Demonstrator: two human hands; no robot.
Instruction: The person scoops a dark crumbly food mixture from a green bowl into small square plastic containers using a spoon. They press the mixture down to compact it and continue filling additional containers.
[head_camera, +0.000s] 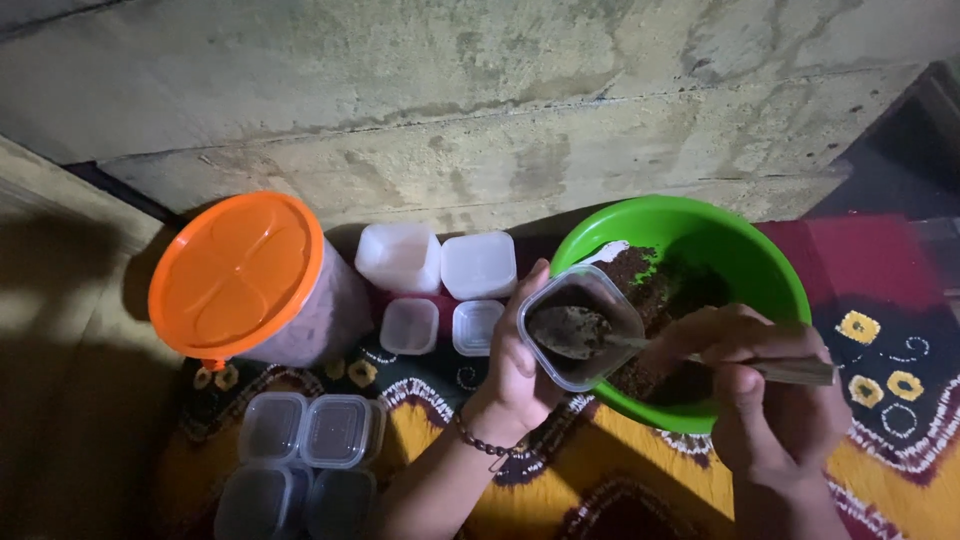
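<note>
Fingers (525, 300) of the left hand (515, 365) wrap a small clear tub (580, 325) at the green bowl's (700, 225) near-left rim; right hand (770, 390) fingers pinch a spoon (600, 335), its dark-powder-loaded head inside the tub. Left of the bowl lie empty tubs (440, 285), then an orange-lidded jar (245, 275).

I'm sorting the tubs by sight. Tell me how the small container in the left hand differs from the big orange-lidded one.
The small clear container is open, held tilted in the left hand over the green bowl, with a spoon of dark powder in it. The orange-lidded tub is far larger, round, closed and stands on the patterned cloth. The small one looks squarish with rounded corners. Both appear to be see-through plastic.
</note>
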